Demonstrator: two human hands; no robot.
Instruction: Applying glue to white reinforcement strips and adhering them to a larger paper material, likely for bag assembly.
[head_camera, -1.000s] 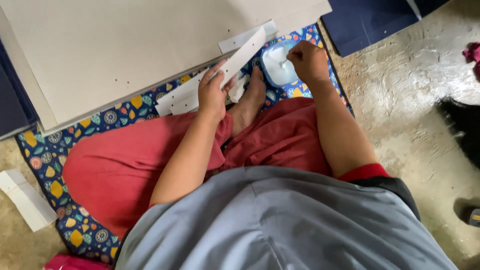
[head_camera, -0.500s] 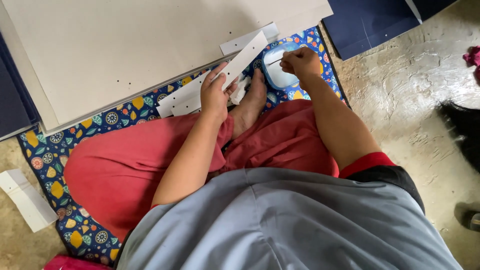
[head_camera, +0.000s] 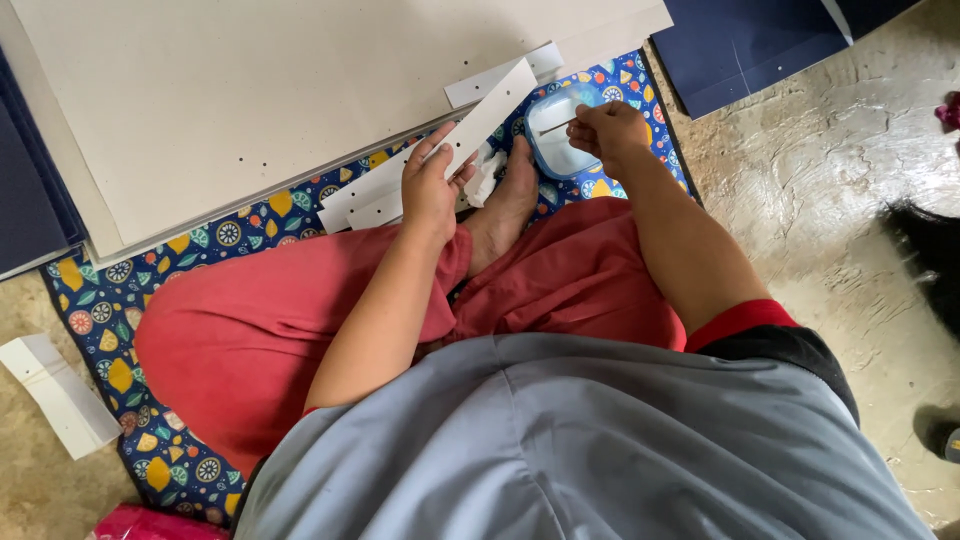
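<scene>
Two hands worked over one large grey board (head_camera: 270, 110) above your patterned mat (head_camera: 150, 300). Your left hand (head_camera: 432, 188) was closed on a white card strip (head_camera: 478, 125), its long axis running up and to the right toward the small blue tub (head_camera: 556, 140). Your right hand (head_camera: 612, 132), nearer the tub, pinched a thin stick (head_camera: 556, 127) pointing left over it, just right of the strip's upper end.

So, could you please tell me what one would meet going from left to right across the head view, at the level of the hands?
Dark blue board stack → large grey cardboard sheet → left hand holding a white card strip → bare foot → small tub → right hand pinching a thin stick → bare concrete floor.
</scene>
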